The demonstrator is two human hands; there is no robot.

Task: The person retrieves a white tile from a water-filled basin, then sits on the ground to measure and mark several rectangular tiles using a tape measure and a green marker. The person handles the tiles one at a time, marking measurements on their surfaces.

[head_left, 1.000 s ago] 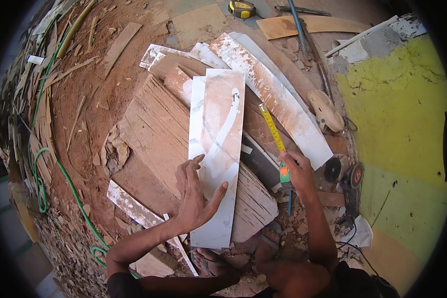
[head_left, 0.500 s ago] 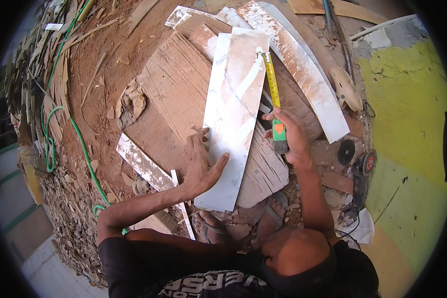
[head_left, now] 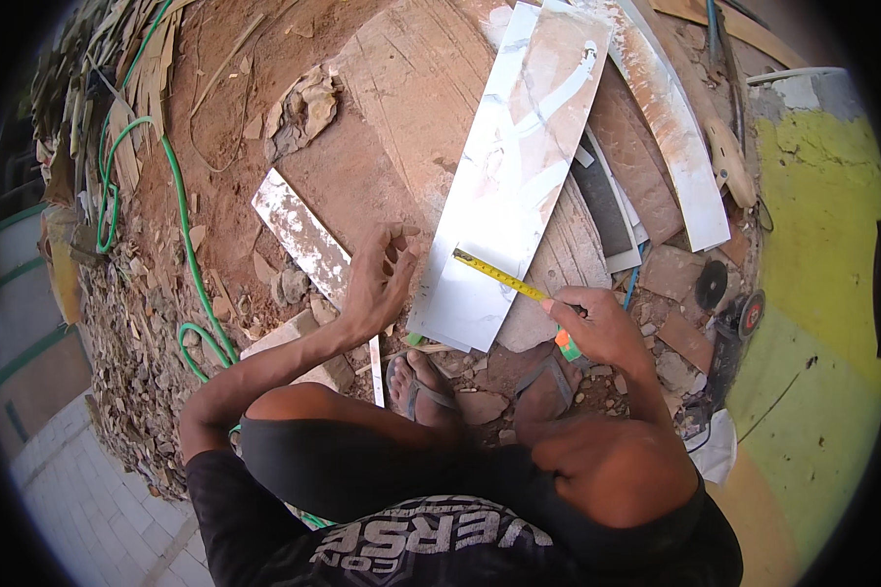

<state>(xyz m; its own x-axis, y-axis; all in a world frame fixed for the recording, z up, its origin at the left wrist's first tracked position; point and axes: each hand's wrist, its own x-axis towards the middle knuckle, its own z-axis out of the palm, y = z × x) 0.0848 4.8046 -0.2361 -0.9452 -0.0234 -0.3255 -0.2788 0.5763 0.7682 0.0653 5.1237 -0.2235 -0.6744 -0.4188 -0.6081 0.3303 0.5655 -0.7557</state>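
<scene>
right hand [head_left: 597, 328] pinching the tape measure [head_left: 504, 281] stretched across the white marble strip [head_left: 519, 166], left hand [head_left: 380, 279] spread loose just beside the strip's edge

The tape measure's case [head_left: 566, 342] is mostly hidden inside the right hand [head_left: 597, 328], only a green-orange corner showing at its five o'clock. The marble tile [head_left: 519, 176] runs out of the picture at twelve o'clock. The grinder [head_left: 729, 338] at three o'clock is too small to tell in detail.
</scene>
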